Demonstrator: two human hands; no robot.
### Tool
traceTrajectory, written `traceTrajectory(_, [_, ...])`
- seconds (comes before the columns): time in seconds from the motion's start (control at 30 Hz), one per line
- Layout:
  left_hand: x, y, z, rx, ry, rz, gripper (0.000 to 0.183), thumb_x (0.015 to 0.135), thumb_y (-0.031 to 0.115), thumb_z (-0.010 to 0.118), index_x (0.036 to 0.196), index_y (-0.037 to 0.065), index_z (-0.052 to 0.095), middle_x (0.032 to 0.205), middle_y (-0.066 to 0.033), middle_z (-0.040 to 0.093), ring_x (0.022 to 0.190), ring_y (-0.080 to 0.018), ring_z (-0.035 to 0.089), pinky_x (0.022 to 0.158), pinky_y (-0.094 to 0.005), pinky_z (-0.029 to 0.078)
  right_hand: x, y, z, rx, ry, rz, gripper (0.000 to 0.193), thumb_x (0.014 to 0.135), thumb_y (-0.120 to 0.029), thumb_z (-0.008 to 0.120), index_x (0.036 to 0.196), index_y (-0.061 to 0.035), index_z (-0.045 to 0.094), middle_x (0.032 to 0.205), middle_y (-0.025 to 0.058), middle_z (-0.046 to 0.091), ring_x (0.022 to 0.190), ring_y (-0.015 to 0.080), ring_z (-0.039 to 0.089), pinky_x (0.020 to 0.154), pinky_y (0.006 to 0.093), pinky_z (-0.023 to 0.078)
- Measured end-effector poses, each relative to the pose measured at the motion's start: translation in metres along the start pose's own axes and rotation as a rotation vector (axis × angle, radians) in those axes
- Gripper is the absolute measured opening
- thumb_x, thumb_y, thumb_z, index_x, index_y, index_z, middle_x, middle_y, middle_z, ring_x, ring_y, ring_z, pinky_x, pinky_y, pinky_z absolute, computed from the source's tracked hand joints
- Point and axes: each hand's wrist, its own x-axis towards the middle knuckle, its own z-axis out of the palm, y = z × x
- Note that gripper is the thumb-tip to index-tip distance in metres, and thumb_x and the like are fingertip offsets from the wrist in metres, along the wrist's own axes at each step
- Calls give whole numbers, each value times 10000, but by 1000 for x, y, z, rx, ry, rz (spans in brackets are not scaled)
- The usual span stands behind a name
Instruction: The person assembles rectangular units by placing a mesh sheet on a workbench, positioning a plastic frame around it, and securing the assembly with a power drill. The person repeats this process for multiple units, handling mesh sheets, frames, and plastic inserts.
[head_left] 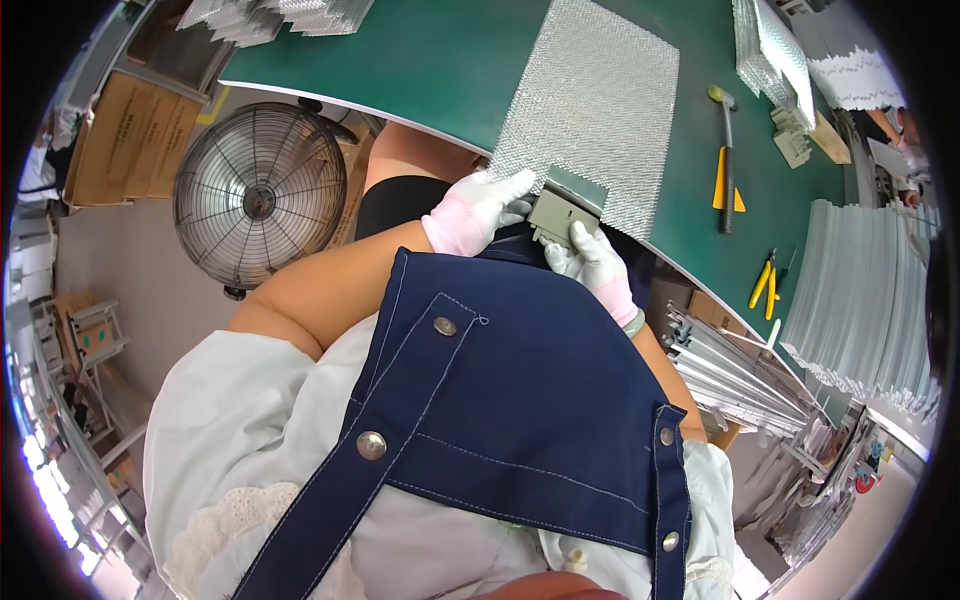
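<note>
The green bench (420, 70) fills the upper part of my view, its pale near edge slanting down toward the right. On it, reaching to the near edge, lies a silvery panel (600, 110) with a fine, textured surface. A stack of long pale strips (850, 290) stands by the bench's right end. On the floor, left of the near edge, I see a round black fan (260, 200). A hammer (728, 165) with a dark grip lies right of the panel, and yellow-handled pliers (765, 285) lie closer to the near edge.

Both of my hands wear white gloves with pink cuffs. My left hand (490, 205) has its forefinger stretched out and the others bent by the piece's left side; I cannot tell whether it grips. My right hand (592, 262) pinches the lower right of the grey-green piece (562, 215), thumb on its upper face.

That small piece is held at the middle of the panel's near end, tilted. It looks flat and matt, with a raised, darker strip along its far side, a small dark slot near its middle and notches along its lower left edge.
</note>
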Motion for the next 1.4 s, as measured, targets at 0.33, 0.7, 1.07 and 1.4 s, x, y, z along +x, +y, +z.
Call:
traceTrajectory(0.33, [-12, 11, 5, -6, -55, -43, 382, 996, 297, 649, 1200, -22, 597, 1153, -120, 648, 1058, -216, 626, 1026, -409, 475, 2, -2, 4, 0, -21, -3, 334, 1023, -130, 563, 1301, 39, 490, 1190, 158, 626, 1002, 233, 662, 796, 306, 591])
traceTrajectory(0.7, [-19, 14, 9, 193, -107, -218, 333, 975, 323, 685, 1120, 35, 601, 959, -16, 593, 849, -101, 560, 846, -330, 493, -12, -16, 8, -157, 111, -129, 440, 1031, -385, 566, 1261, -10, 579, 1219, 130, 654, 1056, 214, 648, 877, 353, 528])
traceTrajectory(1.07, [-29, 16, 29, 150, 62, -199, 240, 991, 273, 661, 1050, 56, 576, 904, -3, 559, 772, -97, 535, 710, -265, 486, -11, -25, -3, -597, 204, -264, 364, 1032, -338, 584, 1167, -2, 622, 1043, 75, 697, 823, 149, 651, 720, 274, 546])
traceTrajectory(1.4, [4, 130, 52, 1609, -193, 850, 389, 933, 393, 628, 1102, 51, 704, 1092, -162, 709, 974, -369, 657, 843, -411, 527, -13, -18, -3, -593, -43, 177, 512, 976, -415, 658, 1155, 63, 624, 1015, 149, 686, 790, 143, 656, 742, 258, 540])
